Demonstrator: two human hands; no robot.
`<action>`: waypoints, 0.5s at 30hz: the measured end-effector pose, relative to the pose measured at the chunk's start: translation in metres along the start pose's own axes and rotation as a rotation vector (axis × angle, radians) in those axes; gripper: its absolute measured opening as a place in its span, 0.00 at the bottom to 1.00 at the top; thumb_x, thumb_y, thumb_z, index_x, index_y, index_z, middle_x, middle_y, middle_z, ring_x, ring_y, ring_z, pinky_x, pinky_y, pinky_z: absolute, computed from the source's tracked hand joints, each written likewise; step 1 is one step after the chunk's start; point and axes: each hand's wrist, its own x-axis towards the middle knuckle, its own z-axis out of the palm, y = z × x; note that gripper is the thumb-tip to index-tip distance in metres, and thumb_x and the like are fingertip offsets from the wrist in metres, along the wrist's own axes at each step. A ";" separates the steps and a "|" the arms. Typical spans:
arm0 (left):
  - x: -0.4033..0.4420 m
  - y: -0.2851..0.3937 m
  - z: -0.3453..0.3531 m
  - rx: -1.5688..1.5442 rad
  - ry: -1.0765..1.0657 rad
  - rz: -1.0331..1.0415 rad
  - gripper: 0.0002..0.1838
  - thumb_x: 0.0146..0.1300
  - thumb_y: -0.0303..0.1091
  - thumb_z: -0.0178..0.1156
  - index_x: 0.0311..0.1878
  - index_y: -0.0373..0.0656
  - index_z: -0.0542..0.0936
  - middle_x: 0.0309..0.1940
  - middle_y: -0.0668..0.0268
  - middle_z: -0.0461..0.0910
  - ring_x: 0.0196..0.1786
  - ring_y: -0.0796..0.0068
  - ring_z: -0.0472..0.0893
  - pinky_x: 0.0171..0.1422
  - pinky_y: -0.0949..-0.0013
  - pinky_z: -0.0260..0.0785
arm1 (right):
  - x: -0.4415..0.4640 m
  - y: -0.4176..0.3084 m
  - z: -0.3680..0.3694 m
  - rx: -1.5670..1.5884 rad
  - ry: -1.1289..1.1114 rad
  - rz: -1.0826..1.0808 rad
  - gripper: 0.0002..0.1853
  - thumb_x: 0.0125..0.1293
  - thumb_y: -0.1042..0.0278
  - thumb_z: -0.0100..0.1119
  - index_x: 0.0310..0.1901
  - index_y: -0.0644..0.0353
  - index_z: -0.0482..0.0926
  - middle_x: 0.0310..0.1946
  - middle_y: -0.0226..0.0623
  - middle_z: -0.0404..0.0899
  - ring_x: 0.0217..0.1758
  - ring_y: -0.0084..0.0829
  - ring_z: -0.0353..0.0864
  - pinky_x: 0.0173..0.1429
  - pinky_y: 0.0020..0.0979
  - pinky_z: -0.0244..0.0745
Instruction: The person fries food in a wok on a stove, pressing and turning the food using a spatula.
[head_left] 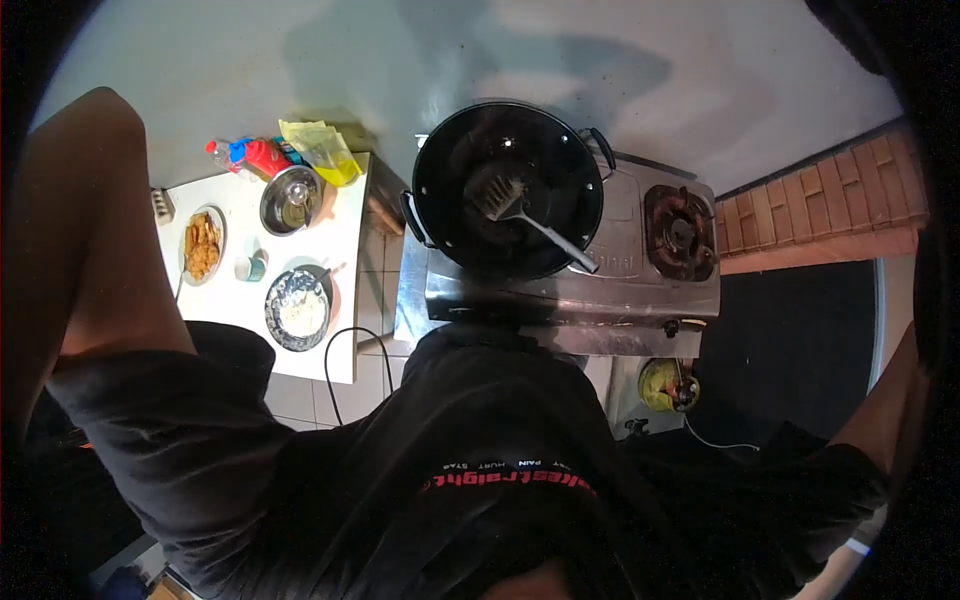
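Note:
Neither of my hands shows. My bare left arm is bent upward along the left edge, and its hand is out of sight. On the right, only part of my other arm appears below the dark sleeve. In front of me a black wok (pixel 450 235) with two side handles sits on a metal gas stove (pixel 620 300). A slotted metal spatula (pixel 545 230) lies in the wok, its handle resting over the near right rim.
Left of the stove, a white table (pixel 220 320) bears a plate of fried food (pixel 202 248), a metal bowl (pixel 290 222), a patterned bowl with white contents (pixel 302 312), a small cup (pixel 249 268), bottles (pixel 266 158) and yellow packets (pixel 325 155). A bare burner (pixel 680 233) is right of the wok.

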 end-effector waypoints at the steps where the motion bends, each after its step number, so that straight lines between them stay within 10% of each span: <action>1: -0.002 -0.003 0.002 0.004 -0.001 -0.005 0.35 0.71 0.64 0.47 0.69 0.47 0.64 0.64 0.51 0.62 0.67 0.48 0.61 0.71 0.37 0.54 | -0.001 0.000 0.002 0.004 -0.002 0.002 0.22 0.69 0.39 0.56 0.39 0.52 0.80 0.46 0.39 0.74 0.48 0.41 0.73 0.50 0.45 0.69; 15: -0.016 -0.020 0.019 -0.012 0.027 0.007 0.34 0.70 0.63 0.49 0.67 0.46 0.65 0.61 0.52 0.64 0.64 0.49 0.63 0.69 0.39 0.56 | -0.013 0.003 0.006 0.002 0.010 0.002 0.21 0.70 0.40 0.54 0.38 0.51 0.79 0.43 0.36 0.73 0.45 0.38 0.73 0.46 0.44 0.69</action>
